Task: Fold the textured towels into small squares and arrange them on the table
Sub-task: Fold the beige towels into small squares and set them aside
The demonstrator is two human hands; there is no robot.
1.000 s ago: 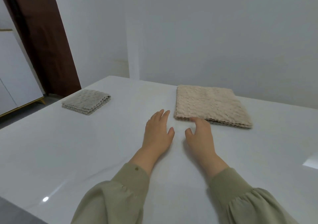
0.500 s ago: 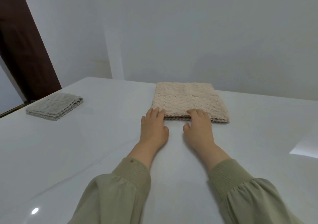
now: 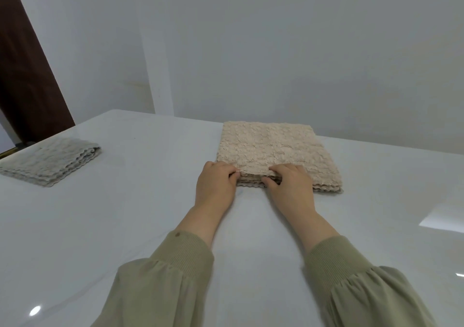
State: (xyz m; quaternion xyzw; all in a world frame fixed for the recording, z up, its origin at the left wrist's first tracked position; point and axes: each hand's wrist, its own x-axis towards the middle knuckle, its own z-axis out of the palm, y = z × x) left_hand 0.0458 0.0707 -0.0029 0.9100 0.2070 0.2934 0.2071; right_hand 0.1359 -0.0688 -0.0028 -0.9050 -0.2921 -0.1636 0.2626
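Note:
A beige textured towel, folded into a rectangle of several layers, lies on the white table near its far edge. My left hand pinches the top layer at the near left corner, thumb under the edge. My right hand grips the same near edge a little to the right, fingers curled over the top and thumb beneath. A grey textured towel sits folded into a small square at the far left of the table, well away from both hands.
A white wall runs close behind the table's far edge. A dark brown door stands at the upper left. Bare glossy table surface stretches between the two towels and in front of my sleeves.
Both hands moved forward to the beige towel's near edge and closed on its top layer. The view shifted right, so the grey towel now sits further left.

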